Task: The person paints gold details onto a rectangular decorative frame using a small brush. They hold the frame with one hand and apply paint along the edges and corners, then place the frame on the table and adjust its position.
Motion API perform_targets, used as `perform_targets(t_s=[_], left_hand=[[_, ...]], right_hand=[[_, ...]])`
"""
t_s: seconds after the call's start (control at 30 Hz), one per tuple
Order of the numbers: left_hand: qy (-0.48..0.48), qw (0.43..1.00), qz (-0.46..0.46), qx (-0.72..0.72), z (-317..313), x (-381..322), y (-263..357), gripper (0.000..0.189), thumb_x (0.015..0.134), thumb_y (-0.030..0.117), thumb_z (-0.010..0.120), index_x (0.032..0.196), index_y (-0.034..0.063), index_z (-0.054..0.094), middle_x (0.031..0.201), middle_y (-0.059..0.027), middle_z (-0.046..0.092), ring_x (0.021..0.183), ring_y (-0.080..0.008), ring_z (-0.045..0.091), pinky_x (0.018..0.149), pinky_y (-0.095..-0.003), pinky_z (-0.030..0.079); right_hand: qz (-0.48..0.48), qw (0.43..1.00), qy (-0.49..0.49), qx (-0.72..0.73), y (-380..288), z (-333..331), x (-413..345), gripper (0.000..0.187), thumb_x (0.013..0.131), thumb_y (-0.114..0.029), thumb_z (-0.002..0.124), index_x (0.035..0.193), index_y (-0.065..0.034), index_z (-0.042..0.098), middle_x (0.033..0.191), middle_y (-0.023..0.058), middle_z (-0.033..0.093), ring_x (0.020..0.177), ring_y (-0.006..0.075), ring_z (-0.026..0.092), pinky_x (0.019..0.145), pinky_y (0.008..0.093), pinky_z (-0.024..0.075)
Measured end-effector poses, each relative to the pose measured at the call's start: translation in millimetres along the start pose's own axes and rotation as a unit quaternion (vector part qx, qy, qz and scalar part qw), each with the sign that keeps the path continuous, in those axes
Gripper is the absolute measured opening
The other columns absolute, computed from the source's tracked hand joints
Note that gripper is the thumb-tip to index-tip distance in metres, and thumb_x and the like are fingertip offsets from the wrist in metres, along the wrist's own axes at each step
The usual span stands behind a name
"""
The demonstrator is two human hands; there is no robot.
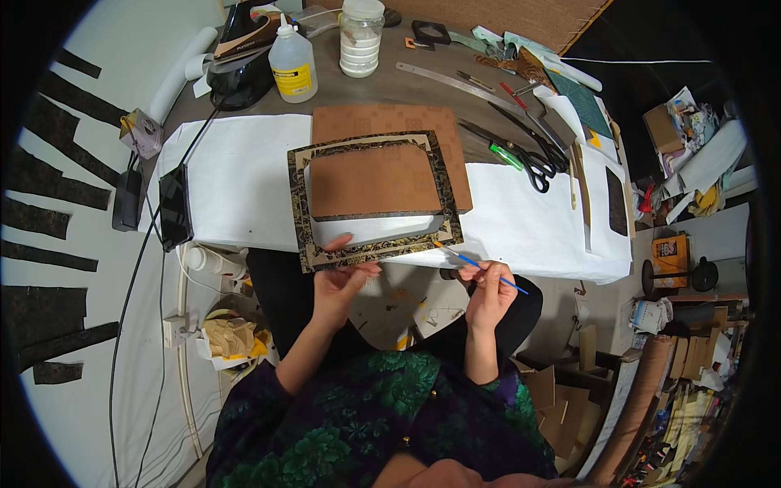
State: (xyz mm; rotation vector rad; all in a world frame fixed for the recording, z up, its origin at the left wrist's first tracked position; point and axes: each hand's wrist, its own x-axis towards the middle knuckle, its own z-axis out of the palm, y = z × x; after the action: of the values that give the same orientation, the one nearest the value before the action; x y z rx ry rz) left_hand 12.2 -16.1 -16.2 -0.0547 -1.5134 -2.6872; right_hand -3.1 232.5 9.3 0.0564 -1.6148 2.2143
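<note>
My left hand [343,285] grips the near left edge of a flat rectangular frame [451,201] bound in black-and-gold patterned material, with beige board showing between the strips. The frame's far part overlaps a brown patterned board or box [390,119], which shows through the large rounded opening. In my right hand [491,287] is a thin blue-handled paintbrush [470,262]. Its orange bristles point at the frame's near right corner and look close to it; whether they touch, I cannot tell. White paper [238,165] covers the table's near part beneath the frame.
Scissors [537,171], a green-handled tool [506,157] and a metal ruler [454,85] lie at right. A squeeze bottle [294,64], a white-filled jar [361,43] and an iron [241,61] stand at the back. A phone [176,204] and cables edge the left side.
</note>
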Motion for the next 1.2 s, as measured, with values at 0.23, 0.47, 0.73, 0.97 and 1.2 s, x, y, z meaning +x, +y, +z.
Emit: perform_targets(t_s=[0.23,0.47,0.73,0.97,1.2], left_hand=[[-0.004,0.996,-0.082,-0.043,29.4,12.6,-8.4,0.045,0.092,-0.007,0.055,0.135,-0.0005,0.041,0.110,-0.0192,0.066,0.097,-0.0208,0.066,0.090,-0.0325,0.053],[0.010,1.000,-0.012,0.000,36.1,9.7,1.9,0.030,0.094,-0.006,0.053,0.124,-0.0021,0.051,0.107,-0.0131,0.065,0.096,-0.0180,0.066,0.090,-0.0316,0.052],[-0.132,0.988,0.010,0.083,23.8,21.7,62.0,0.029,0.092,-0.005,0.056,0.121,0.0002,0.056,0.108,-0.0021,0.062,0.097,-0.0069,0.055,0.084,-0.0220,0.044],[-0.224,0.972,-0.003,0.072,37.4,41.5,91.2,0.030,0.092,-0.008,0.053,0.122,-0.0034,0.054,0.112,-0.0087,0.063,0.100,-0.0130,0.063,0.090,-0.0278,0.050],[-0.265,0.958,-0.034,0.104,30.2,46.2,93.9,0.026,0.096,-0.005,0.049,0.121,-0.0050,0.052,0.108,-0.0115,0.065,0.096,-0.0162,0.066,0.086,-0.0258,0.051]], right_hand=[[0.024,0.998,-0.055,-0.037,-1.4,10.7,-1.0,0.025,0.100,-0.019,0.055,0.098,0.0055,0.060,0.083,0.0160,0.067,0.072,0.0213,0.067,0.070,0.0338,0.0557],[0.031,0.993,-0.108,-0.026,-22.5,18.9,2.8,0.024,0.098,-0.014,0.058,0.096,0.0089,0.064,0.083,0.0161,0.068,0.071,0.0209,0.068,0.067,0.0311,0.0556],[-0.014,0.987,-0.159,0.005,-70.4,32.2,19.6,0.013,0.094,-0.003,0.060,0.096,0.0091,0.062,0.083,0.0185,0.068,0.071,0.0234,0.070,0.069,0.0334,0.0586],[-0.055,0.977,-0.198,-0.062,-90.2,41.9,29.1,0.005,0.087,0.006,0.063,0.090,0.0086,0.067,0.080,0.0174,0.068,0.069,0.0225,0.069,0.065,0.0308,0.0585],[-0.116,0.975,-0.160,-0.100,-102.6,39.3,19.3,0.004,0.086,0.005,0.065,0.087,0.0077,0.068,0.074,0.0162,0.067,0.064,0.0209,0.068,0.062,0.0292,0.0567]])
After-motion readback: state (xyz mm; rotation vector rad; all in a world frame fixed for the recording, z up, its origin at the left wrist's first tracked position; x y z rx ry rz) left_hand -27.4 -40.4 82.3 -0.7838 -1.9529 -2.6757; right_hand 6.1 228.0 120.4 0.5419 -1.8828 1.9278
